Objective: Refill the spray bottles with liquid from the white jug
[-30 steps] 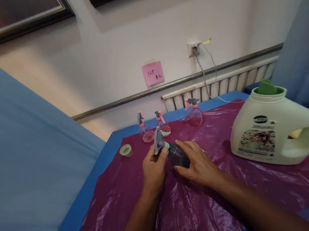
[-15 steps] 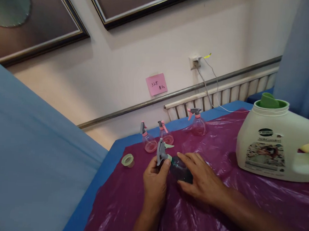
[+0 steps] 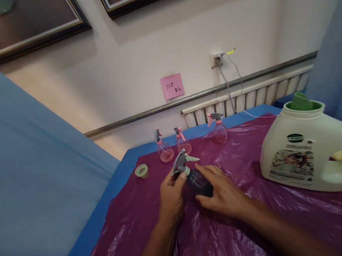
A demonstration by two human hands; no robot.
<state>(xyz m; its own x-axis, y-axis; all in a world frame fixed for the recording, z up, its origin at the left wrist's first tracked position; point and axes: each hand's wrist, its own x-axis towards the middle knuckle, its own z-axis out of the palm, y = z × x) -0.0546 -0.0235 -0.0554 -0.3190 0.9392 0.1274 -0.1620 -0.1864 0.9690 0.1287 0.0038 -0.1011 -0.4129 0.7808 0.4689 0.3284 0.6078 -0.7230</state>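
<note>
Between my hands a dark spray bottle (image 3: 198, 182) is tilted, its grey trigger head pointing up and left, with a pale green lever and collar. My left hand (image 3: 171, 199) is closed at the collar, thumb on the near side. Around the body of the same bottle my right hand (image 3: 223, 193) is wrapped, thumb below and fingers above. Just beyond stand a clear spray bottle (image 3: 166, 154) and another clear spray bottle (image 3: 184, 146), both with pink-and-grey heads and a little pink at the bottom. A small pale green cup (image 3: 142, 171) sits left of my left hand.
A third clear spray bottle (image 3: 219, 134) stands farther back. At the right is a large cream jug (image 3: 293, 147) with a green spout. Purple plastic sheeting (image 3: 133, 222) covers the blue surface. A cable (image 3: 241, 93) runs from the wall socket. Blue curtain (image 3: 40, 174) hangs at left.
The spray head has turned at the bottle's neck, so the pale green lever now sticks out farther to the right. Both hands keep their hold. The view has shifted slightly.
</note>
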